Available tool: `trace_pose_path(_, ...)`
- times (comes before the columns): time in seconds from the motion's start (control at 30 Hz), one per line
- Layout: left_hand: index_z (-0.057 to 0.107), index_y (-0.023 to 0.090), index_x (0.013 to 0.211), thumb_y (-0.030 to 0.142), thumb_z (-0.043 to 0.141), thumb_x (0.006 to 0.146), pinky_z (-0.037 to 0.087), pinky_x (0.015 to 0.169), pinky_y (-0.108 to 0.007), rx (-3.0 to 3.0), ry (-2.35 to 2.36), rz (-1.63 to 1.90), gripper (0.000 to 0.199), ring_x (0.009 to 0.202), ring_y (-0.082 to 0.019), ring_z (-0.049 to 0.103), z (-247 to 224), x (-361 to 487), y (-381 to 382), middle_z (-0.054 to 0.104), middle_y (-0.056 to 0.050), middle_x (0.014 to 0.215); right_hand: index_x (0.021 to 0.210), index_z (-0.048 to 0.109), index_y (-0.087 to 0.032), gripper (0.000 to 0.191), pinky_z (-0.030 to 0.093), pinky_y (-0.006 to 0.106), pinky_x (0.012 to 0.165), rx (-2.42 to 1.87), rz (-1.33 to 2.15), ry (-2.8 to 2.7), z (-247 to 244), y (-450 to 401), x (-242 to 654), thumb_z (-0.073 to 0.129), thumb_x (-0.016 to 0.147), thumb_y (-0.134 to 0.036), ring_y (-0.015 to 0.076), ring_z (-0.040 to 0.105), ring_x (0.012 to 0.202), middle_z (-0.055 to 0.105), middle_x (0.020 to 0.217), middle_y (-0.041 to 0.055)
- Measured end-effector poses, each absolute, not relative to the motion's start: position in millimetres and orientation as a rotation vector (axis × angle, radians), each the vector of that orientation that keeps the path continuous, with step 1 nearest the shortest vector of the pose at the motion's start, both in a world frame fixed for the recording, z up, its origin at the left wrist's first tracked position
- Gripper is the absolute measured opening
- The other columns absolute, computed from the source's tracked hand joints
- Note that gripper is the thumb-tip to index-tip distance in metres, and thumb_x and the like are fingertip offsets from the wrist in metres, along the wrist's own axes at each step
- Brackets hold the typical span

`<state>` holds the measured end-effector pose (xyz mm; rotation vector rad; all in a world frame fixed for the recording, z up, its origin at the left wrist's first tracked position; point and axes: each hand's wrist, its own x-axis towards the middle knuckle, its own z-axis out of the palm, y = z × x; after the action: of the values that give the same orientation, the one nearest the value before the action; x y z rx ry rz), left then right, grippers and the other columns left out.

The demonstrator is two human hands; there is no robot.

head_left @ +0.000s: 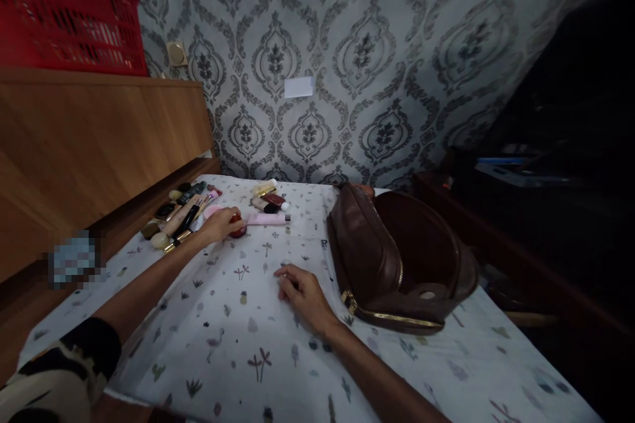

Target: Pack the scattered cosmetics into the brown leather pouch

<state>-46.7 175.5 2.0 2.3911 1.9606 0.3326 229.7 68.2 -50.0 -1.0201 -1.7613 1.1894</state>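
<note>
White cloth (278,344) with muted plant motifs, brown bag (367,244), grey damask wallpaper (307,46), red basket (74,20)

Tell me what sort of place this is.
Probably a bedroom or dressing corner in a home: makeup is spread on a patterned cloth, beside an open brown bag, with ornate wallpaper behind.

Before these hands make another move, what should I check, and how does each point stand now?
1. Left hand touching the red round item: ok.
2. Firm grip on that item: cannot tell, fingers partly hide it.
3. Right hand free: ok, nothing seen in it.
4. Brown bag open: ok, its top gapes.
5. Bag's bottom clear of things: cannot tell, too dark inside.
6. Makeup in one group: not ok, some pieces lie apart near the pink tube.
</note>
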Motion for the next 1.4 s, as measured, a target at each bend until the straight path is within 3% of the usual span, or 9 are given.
trace_pose_path(0.13, 0.066, 0.022, 0.089, 0.066, 0.042, 0.091, 0.045, 0.075, -0.032, 2.332, 1.986, 0.348, 0.050, 0.092, -0.027, 0.065, 0, -32, 163, 0.070, -0.009, 0.093, 0.097, 0.071, -0.015, 0.026, 0.036, 0.022, 0.053, -1.033, 1.205, -1.745, -51, 69, 229, 0.049, 0.086, -0.023, 0.0116, 0.048, 0.051, 0.060, 0.056, -0.0027)
trace_pose_path(0.27, 0.063, 0.022, 0.088, 0.063, 0.026, 0.096, 0.045, 0.079, -0.033, 2.281, 1.955, 0.427, 0.056, 0.094, -0.026, 0.064, 1, -24, 152, 0.070, -0.009, 0.090, 0.095, 0.069, -0.015, 0.023, 0.036, 0.022, 0.052, -1.021, 1.230, -1.708, -51, 69, 230, 0.050, 0.084, -0.025, 0.0114, 0.046, 0.051, 0.059, 0.056, -0.0026)
trace_pose_path(0.47, 0.062, 0.022, 0.085, 0.069, 0.021, 0.094, 0.045, 0.064, -0.031, 2.125, 1.858, 0.506, 0.063, 0.067, -0.023, 0.065, 3, -21, 129, 0.064, -0.003, 0.063, 0.092, 0.065, -0.016, 0.020, 0.034, 0.021, 0.048, -0.997, 1.293, -1.630, -51, 70, 231, 0.050, 0.083, -0.026, 0.0106, 0.045, 0.049, 0.058, 0.054, -0.0036)
trace_pose_path(0.6, 0.062, 0.022, 0.083, 0.072, 0.029, 0.091, 0.047, 0.060, -0.030, 2.042, 1.805, 0.543, 0.061, 0.064, -0.022, 0.066, 1, -13, 109, 0.065, -0.003, 0.063, 0.100, 0.062, -0.016, 0.027, 0.034, 0.021, 0.045, -1.004, 1.307, -1.575, -52, 70, 230, 0.050, 0.085, -0.035, 0.0097, 0.042, 0.046, 0.060, 0.059, -0.0032)
trace_pose_path(0.77, 0.057, 0.019, 0.113, 0.079, 0.024, 0.088, 0.043, 0.045, -0.027, 1.533, 1.560, 0.502, 0.073, 0.046, -0.020, 0.062, -2, 1, 87, 0.065, -0.001, 0.058, 0.104, 0.060, -0.017, 0.035, 0.041, 0.023, 0.047, -0.994, 1.278, -1.549, -54, 71, 231, 0.051, 0.085, -0.044, 0.0126, 0.054, 0.055, 0.061, 0.072, 0.0007)
trace_pose_path(0.97, 0.061, 0.019, 0.079, 0.077, 0.039, 0.085, 0.047, 0.056, -0.027, 1.818, 1.555, 0.750, 0.062, 0.064, -0.018, 0.061, -9, 16, 77, 0.064, -0.002, 0.069, 0.108, 0.062, -0.017, 0.037, 0.045, 0.025, 0.053, -1.045, 1.158, -1.649, -50, 69, 236, 0.043, 0.094, -0.046, 0.0119, 0.053, 0.052, 0.060, 0.072, -0.0001)
trace_pose_path(1.1, 0.061, 0.018, 0.097, 0.078, 0.038, 0.085, 0.047, 0.049, -0.026, 1.439, 1.311, 0.752, 0.066, 0.059, -0.018, 0.063, -17, 30, 74, 0.064, -0.003, 0.071, 0.114, 0.064, -0.017, 0.034, 0.048, 0.029, 0.069, -1.044, 0.994, -1.790, -44, 64, 239, 0.053, 0.093, -0.042, 0.0144, 0.058, 0.069, 0.066, 0.092, 0.0046)
trace_pose_path(1.2, 0.061, 0.017, 0.097, 0.076, 0.047, 0.082, 0.047, 0.048, -0.024, 1.298, 1.191, 0.839, 0.063, 0.057, -0.015, 0.061, -22, 41, 73, 0.062, -0.002, 0.071, 0.120, 0.063, -0.020, 0.046, 0.048, 0.031, 0.078, -1.051, 0.861, -1.933, -40, 61, 240, 0.073, 0.081, -0.040, 0.0177, 0.060, 0.085, 0.063, 0.107, 0.0063)
trace_pose_path(1.4, 0.065, 0.016, 0.089, 0.069, 0.061, 0.077, 0.044, 0.047, -0.021, 1.300, 1.150, 0.898, 0.055, 0.055, -0.012, 0.056, -29, 53, 71, 0.061, -0.001, 0.069, 0.115, 0.064, -0.021, 0.050, 0.048, 0.034, 0.080, -1.008, 0.688, -2.177, -35, 57, 246, 0.083, 0.073, -0.042, 0.0205, 0.060, 0.090, 0.059, 0.100, 0.0035)
